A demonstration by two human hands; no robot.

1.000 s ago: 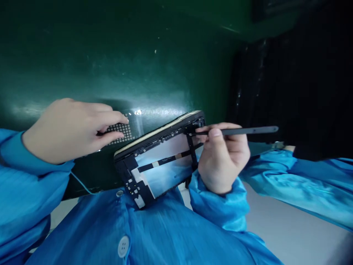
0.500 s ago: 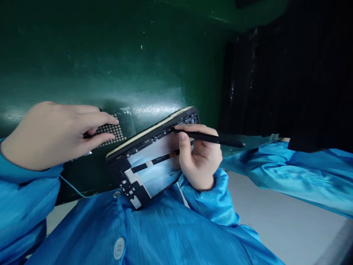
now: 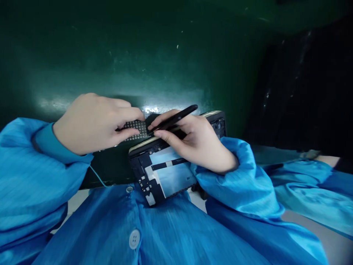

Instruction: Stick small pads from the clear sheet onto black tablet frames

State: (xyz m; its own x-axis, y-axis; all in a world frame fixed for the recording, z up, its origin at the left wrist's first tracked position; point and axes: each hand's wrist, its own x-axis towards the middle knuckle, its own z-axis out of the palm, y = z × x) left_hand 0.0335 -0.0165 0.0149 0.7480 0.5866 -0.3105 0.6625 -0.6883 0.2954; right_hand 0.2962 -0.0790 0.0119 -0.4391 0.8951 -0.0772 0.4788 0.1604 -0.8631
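Observation:
My left hand [image 3: 100, 123] pinches a dark sheet of small square pads [image 3: 140, 128] between thumb and forefinger. My right hand [image 3: 190, 138] grips slim black tweezers [image 3: 178, 117], slanting down to the left with the tip at the sheet's right edge. Whether a pad is caught in the tip, I cannot tell. Under my right hand an opened tablet [image 3: 176, 176] leans on the table edge against my body, its inside facing me. It shows silvery battery panels, a dark ribbon strip and a pale edge along the top; my right hand covers part of it.
The green tabletop [image 3: 154, 55] stretches away in front, with a small white speck on it. Dark draped material [image 3: 303, 88] hangs on the right. Another person's blue sleeve [image 3: 311, 176] is at the right. A thin blue cord [image 3: 96, 176] hangs from my left cuff.
My right hand has carried the tweezers from the tablet's inner upper edge left to the pad sheet, the tool now tilting upward to the right. The whole view has shifted.

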